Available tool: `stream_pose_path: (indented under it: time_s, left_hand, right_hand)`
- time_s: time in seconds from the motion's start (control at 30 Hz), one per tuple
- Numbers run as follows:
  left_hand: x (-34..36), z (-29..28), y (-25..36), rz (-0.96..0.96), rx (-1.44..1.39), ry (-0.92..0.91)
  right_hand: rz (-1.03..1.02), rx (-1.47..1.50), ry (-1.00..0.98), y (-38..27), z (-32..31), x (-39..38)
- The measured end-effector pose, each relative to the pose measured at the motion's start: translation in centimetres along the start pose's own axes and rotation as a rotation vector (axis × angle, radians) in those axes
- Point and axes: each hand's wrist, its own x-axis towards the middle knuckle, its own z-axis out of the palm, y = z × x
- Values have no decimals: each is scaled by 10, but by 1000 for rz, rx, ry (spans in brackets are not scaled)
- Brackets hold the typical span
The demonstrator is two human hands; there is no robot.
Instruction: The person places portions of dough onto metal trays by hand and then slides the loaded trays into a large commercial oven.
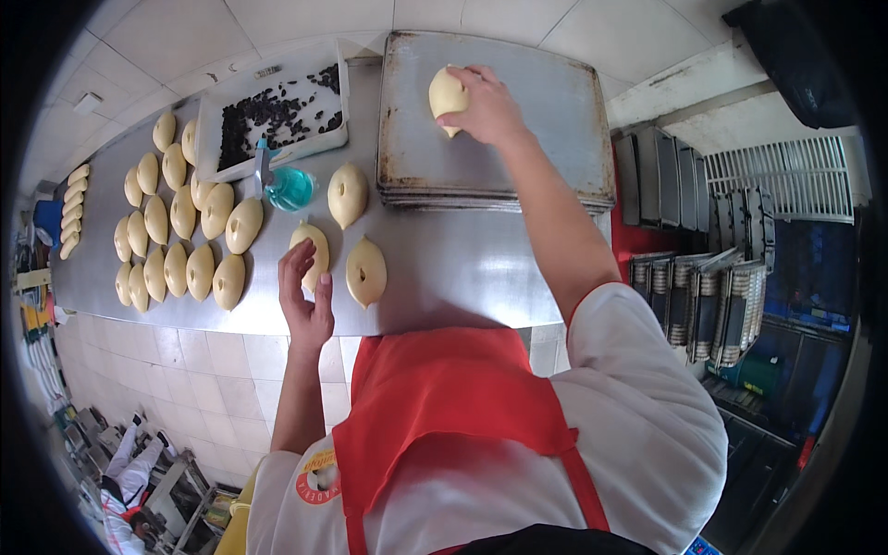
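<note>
Pale dough is filling the steel worktop point(462, 268) as you are reaching both arms out over it. Your right arm is stretching far forward, almost straight, and your right hand point(486, 106) is curling its fingers around an oval dough piece point(447, 94), gripping it from the side and holding it against the worn metal baking tray point(555, 120) at the far edge of the worktop. That tray is sitting on top of a stack of similar trays.

Your left arm is bending at the elbow and rising from the lower edge of the view. Your left hand point(307, 296) is standing upright near the worktop's near edge, fingers half spread, with the fingertips closing lightly on a second dough piece point(313, 252); thumb and fingers are touching its near end without fully wrapping it. Two more shaped pieces are lying close by, one point(366, 271) just to the right of your left hand and one point(347, 194) farther back, near the tray stack.

Rows of matching dough ovals point(176, 231) are lying to your left. Behind them, a white tray of dark filling point(277, 111) is resting beside a blue-tinted spray bottle point(285, 185). A red apron point(444, 407) is covering your white shirt.
</note>
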Motion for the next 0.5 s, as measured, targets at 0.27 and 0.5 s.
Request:
stream_pose_path:
  time_s: [0.27,0.5]
  left_hand:
    - [-5,-26,-32,-149,101,184]
    - [-5,-19,-27,-137,88,72]
  right_hand:
    - [-66,397,-384,-86,100,-199]
    - [162,359,-520,-138,140,-214]
